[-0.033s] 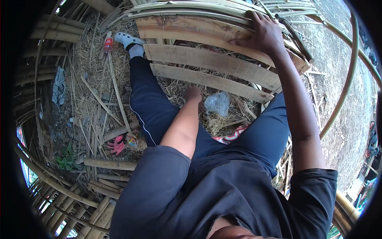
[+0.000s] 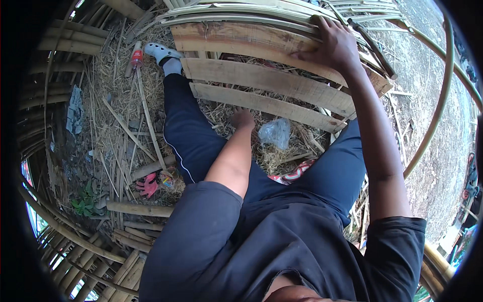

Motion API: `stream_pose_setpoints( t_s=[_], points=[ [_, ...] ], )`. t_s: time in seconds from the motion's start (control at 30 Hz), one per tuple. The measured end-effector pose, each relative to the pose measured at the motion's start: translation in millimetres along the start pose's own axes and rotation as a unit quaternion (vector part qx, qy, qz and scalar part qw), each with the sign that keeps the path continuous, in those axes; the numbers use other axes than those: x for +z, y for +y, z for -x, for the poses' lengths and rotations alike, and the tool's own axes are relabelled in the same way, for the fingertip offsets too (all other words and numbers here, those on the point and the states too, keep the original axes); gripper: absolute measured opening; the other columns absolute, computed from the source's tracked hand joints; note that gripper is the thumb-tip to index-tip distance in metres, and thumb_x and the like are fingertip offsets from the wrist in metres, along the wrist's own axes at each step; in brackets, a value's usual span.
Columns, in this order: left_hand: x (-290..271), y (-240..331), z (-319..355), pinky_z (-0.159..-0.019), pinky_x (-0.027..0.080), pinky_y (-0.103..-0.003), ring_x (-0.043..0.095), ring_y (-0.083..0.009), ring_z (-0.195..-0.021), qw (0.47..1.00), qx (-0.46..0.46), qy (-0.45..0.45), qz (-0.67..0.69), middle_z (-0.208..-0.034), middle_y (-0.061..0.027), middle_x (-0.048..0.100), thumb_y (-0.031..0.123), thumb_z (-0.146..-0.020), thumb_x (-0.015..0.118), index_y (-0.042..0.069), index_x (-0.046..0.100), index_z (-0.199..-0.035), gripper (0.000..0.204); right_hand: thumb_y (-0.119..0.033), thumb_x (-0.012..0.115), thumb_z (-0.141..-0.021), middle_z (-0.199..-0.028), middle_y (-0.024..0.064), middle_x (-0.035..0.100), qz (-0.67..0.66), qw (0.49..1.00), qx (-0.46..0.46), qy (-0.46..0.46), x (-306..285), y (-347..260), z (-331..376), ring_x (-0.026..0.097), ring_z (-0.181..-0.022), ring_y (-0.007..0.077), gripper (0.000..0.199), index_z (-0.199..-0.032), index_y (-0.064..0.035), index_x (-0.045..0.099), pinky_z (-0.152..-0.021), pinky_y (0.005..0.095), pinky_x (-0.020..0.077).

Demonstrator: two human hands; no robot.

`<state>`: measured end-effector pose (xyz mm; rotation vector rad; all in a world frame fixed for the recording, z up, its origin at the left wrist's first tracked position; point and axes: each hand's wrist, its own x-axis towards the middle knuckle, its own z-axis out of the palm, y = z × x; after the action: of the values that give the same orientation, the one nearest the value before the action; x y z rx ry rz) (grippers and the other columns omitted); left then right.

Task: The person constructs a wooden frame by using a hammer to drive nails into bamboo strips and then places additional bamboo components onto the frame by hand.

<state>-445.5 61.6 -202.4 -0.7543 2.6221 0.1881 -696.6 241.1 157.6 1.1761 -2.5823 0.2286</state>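
My right hand (image 2: pixel 338 44) grips the top edge of a slatted wooden frame (image 2: pixel 282 78). Its fingers reach over thin split bamboo strips (image 2: pixel 241 9) lying along the top, and its thumb presses the front of the upper plank. My left hand (image 2: pixel 243 119) is low between my legs, over the straw just in front of the lowest slat. Its fingers are partly hidden, and whether they hold anything does not show. Beside it lies a crumpled clear plastic bag (image 2: pixel 274 133). A long dark bar (image 2: pixel 375 49) lies across the frame's right end, near my right hand.
A bottle with a red label (image 2: pixel 136 58), a red glove (image 2: pixel 147 185) and bamboo sticks (image 2: pixel 138 208) lie on straw-strewn ground at left. Bamboo slat walls (image 2: pixel 48 95) stand beyond. A bent bamboo pole (image 2: pixel 440 110) arches over a pale stone-like surface (image 2: pixel 422 75) at right.
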Motion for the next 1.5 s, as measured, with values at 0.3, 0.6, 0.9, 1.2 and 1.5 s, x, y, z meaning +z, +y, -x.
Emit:
stream_pose_setpoints(
  t_s=[0.3, 0.6, 0.9, 1.2, 1.5],
  points=[
    [-12, 37, -49, -0.118, 0.034, -0.051, 0.023, -0.0324, -0.154, 0.980, -0.047, 0.001, 0.192, -0.164, -0.0181, 0.030, 0.017, -0.094, 0.067, 0.006, 0.040, -0.154, 0.067, -0.068, 0.091, -0.058, -0.114, 0.0079, 0.072, -0.009, 0.999, 0.016, 0.042, -1, 6, 8, 0.069, -0.114, 0.0253, 0.091, -0.124, -0.0117, 0.063, -0.104, 0.0476, 0.0478],
    [-2, 37, -73, -0.115, 0.037, -0.051, 0.030, -0.0329, -0.148, 0.969, -0.087, 0.014, 0.232, -0.158, -0.0178, 0.037, 0.019, -0.094, 0.068, 0.006, 0.045, -0.149, 0.061, -0.064, 0.095, -0.052, -0.119, 0.0081, 0.071, -0.033, 0.998, 0.008, 0.046, 3, 15, -1, 0.070, -0.111, 0.0319, 0.097, -0.128, -0.0126, 0.063, -0.096, 0.0452, 0.0541],
    [-2, 34, -75, -0.111, 0.040, -0.050, 0.037, -0.0333, -0.142, 0.953, -0.113, 0.036, 0.279, -0.151, -0.0174, 0.043, 0.020, -0.093, 0.069, 0.006, 0.050, -0.143, 0.056, -0.065, 0.095, -0.052, -0.119, 0.0072, 0.072, -0.015, 0.999, 0.014, 0.045, 4, 13, -1, 0.069, -0.112, 0.0313, 0.098, -0.128, -0.0123, 0.063, -0.095, 0.0455, 0.0551],
    [-6, 37, -73, -0.107, 0.043, -0.050, 0.043, -0.0337, -0.136, 0.934, -0.134, 0.055, 0.328, -0.144, -0.0171, 0.050, 0.022, -0.093, 0.070, 0.006, 0.055, -0.138, 0.050, -0.065, 0.095, -0.050, -0.120, 0.0119, 0.071, -0.003, 0.999, 0.024, 0.035, -1, 12, -1, 0.068, -0.115, 0.0354, 0.098, -0.125, -0.0101, 0.065, -0.099, 0.0471, 0.0533],
    [-6, 36, -74, -0.104, 0.046, -0.049, 0.050, -0.0342, -0.130, 0.910, -0.159, 0.078, 0.375, -0.137, -0.0167, 0.056, 0.024, -0.092, 0.071, 0.006, 0.060, -0.133, 0.045, -0.065, 0.095, -0.050, -0.120, 0.0126, 0.071, -0.003, 0.997, 0.005, 0.075, 4, 15, 0, 0.068, -0.115, 0.0354, 0.099, -0.125, -0.0076, 0.066, -0.097, 0.0471, 0.0541]
  ],
)
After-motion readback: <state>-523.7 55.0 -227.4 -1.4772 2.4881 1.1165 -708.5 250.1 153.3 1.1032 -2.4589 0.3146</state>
